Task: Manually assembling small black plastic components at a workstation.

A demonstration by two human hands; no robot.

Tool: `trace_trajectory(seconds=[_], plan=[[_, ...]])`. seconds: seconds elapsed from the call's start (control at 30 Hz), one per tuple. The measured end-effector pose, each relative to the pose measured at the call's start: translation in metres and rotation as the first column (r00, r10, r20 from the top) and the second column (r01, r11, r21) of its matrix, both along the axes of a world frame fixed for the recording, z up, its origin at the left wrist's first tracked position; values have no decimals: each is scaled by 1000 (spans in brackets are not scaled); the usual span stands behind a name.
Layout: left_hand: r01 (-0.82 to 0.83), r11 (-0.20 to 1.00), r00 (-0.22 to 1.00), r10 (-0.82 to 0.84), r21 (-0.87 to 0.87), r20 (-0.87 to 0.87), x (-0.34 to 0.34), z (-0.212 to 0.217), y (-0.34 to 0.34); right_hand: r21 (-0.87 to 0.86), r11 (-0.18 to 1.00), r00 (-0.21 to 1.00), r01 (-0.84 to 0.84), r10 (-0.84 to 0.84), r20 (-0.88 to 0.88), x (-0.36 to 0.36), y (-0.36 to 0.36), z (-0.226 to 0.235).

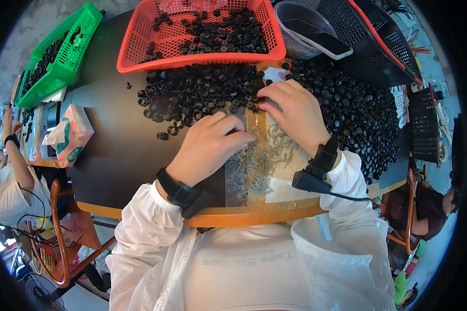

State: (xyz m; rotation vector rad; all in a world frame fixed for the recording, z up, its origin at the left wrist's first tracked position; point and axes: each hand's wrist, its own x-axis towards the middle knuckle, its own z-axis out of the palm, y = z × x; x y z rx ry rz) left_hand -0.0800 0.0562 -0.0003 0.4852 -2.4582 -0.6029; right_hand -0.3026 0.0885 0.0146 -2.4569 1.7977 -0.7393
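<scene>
My left hand (207, 147) is closed, thumb and forefinger pinched together over the left side of a heap of small metal pins (257, 163); whatever sits between the fingertips is too small to make out. My right hand (296, 111) reaches in from the right, its thumb and forefinger curled around a small black plastic part at the near edge of a pile of black ring-shaped parts (197, 90). Another pile, of round black caps (355, 116), spreads to the right of that hand. Black straps circle both wrists.
Behind the rings stands a red basket (202, 63) with more black parts. A clear tub (290, 31) carries a phone (319, 39); black baskets (368, 46) are beside it. At left are a tissue pack (78, 135) and a green basket (62, 72). People sit at both sides.
</scene>
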Motion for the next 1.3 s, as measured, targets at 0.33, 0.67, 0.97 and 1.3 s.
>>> trace_trajectory(seconds=[0.33, 0.67, 0.97, 1.3], plan=[[44, 999, 999, -44, -7, 4, 0, 0, -1, -32, 999, 997, 40, -37, 69, -3, 3, -3], [70, 986, 977, -38, -150, 208, -1, 9, 4, 126, 991, 920, -41, -12, 393, 13, 43, 8], [-37, 978, 987, 68, 205, -148, -1, 8, 8, 415, 866, 396, -280, -290, 871, 14, 51, 0], [-53, 915, 947, 173, 400, -271, -3, 11, 16, 412, 807, 53, -423, -432, 900, 19, 54, -3]])
